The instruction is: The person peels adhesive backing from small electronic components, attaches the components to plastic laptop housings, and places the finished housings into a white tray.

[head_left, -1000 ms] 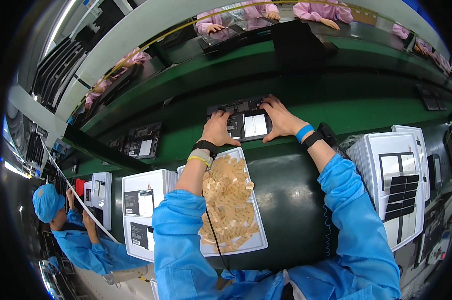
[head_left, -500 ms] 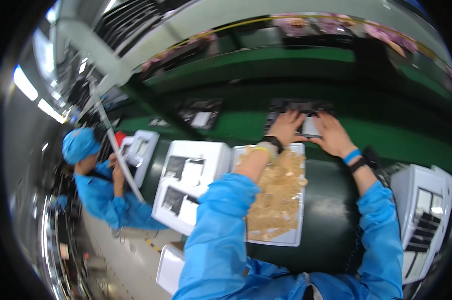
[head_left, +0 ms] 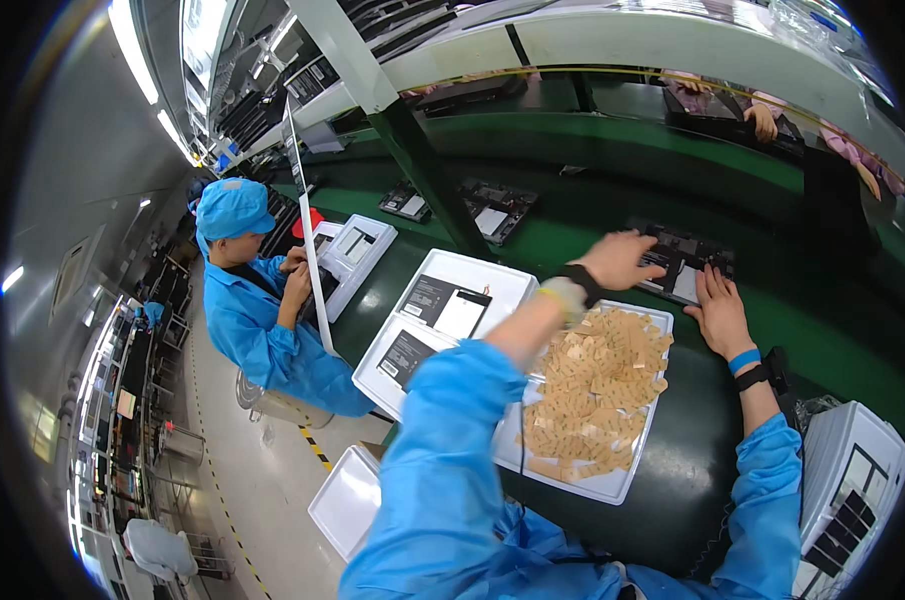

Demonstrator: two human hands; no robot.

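Observation:
A flat black laptop-like chassis (head_left: 700,248) lies on the green work surface ahead of me, with a pale rectangular piece (head_left: 686,284) at its near side. My left hand (head_left: 617,262) is over the chassis's left edge, fingers stretched and apart; whether they touch it is hard to tell. Beside the pale piece, my right hand (head_left: 724,318) rests its outstretched fingers on the chassis's near right edge, thumb spread. Neither hand holds anything. Below my left wrist, a white tray (head_left: 612,497) carries many small tan paper-like pieces (head_left: 592,390).
Left of the tan pieces, white trays (head_left: 515,284) hold flat black battery-like packs (head_left: 419,300). More chassis (head_left: 499,208) lie farther left, past a green post (head_left: 432,180). A co-worker in blue (head_left: 272,290) works at left. White trays (head_left: 852,440) stand at right.
My view has swung left. My left hand has moved away from the pale piece toward the chassis's left edge, so the hands are farther apart. The right hand stays by the near right edge.

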